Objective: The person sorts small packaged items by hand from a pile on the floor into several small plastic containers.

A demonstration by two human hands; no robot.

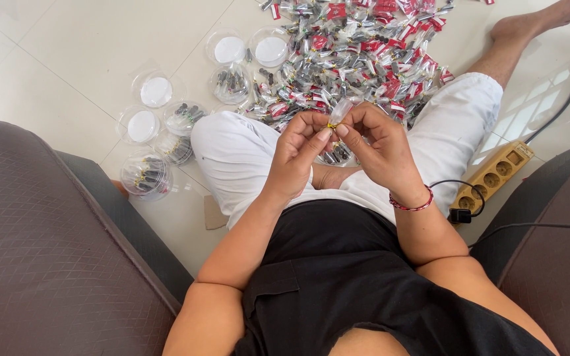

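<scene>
A small clear plastic bag point(340, 110) with a gold twist tie at its neck is pinched between both hands in front of me, above my lap. My left hand point(298, 148) grips the tie end from the left with thumb and forefinger. My right hand point(377, 142) holds it from the right; a red bracelet sits on that wrist. Beyond my knees lies a large pile of similar small packets point(357, 53) with red-and-white tags, spread on the white tiled floor.
Several round clear plastic containers point(146, 175) with white lids point(156, 91) stand on the floor at left, some holding dark small parts. A yellow power strip point(493, 177) with a black plug and cables lies at right. Dark cushioned seats point(41, 250) flank me.
</scene>
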